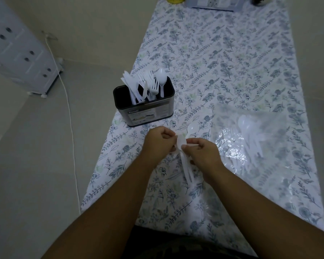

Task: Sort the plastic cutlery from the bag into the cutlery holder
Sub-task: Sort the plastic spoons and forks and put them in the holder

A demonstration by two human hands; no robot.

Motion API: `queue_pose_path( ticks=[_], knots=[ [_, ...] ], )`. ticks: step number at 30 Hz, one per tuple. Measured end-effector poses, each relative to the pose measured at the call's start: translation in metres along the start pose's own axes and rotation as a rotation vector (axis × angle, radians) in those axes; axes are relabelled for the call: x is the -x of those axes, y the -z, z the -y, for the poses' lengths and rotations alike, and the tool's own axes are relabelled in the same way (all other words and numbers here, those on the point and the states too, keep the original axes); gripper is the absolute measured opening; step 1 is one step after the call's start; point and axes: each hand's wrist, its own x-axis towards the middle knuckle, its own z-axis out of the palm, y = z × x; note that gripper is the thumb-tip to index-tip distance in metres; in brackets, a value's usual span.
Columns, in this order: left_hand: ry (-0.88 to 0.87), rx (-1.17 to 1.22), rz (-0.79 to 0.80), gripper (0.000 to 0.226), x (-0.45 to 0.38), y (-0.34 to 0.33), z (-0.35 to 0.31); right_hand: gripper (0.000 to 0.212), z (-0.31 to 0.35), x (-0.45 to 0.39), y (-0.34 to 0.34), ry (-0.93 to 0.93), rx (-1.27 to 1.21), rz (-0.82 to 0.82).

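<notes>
A few white spoons (183, 146) are pinched together over the floral table (232, 62), bowls gripped by the left hand (160, 142), handles by the right hand (200, 155). Behind, the black holder (146, 111) is stocked with knives, forks (151, 85) and one spoon. To the right lies the clear bag (254, 139) with more cutlery.
</notes>
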Motion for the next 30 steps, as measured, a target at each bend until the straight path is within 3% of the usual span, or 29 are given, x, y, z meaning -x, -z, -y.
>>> queue_pose_path(
  ticks=[7,9,12,16,18,23,30],
  knots=[
    [0.155,0.335,0.086,0.02,0.002,-0.015,-0.007,0.017,0.0,0.003,0.012,-0.047,-0.083,0.188],
    [0.139,0.194,0.055,0.025,-0.002,-0.025,-0.005,0.02,-0.001,0.003,0.016,-0.07,-0.092,0.148],
    [-0.086,-0.3,-0.082,0.015,-0.006,-0.038,0.007,0.023,-0.006,0.006,0.025,-0.104,-0.172,0.07],
    [-0.218,-0.658,-0.018,0.016,-0.008,-0.051,0.019,0.026,-0.009,0.008,0.039,-0.088,-0.207,0.001],
    [-0.202,-0.645,-0.014,0.018,-0.005,-0.052,0.019,0.026,-0.011,0.007,0.042,-0.089,-0.252,-0.029],
    [-0.191,-0.383,0.0,0.048,0.035,-0.047,0.011,0.026,-0.013,0.001,0.039,-0.087,-0.248,-0.099],
    [-0.378,-0.516,0.018,0.053,0.066,-0.058,0.012,0.03,-0.006,0.011,0.019,0.059,-0.188,-0.095]
  ],
)
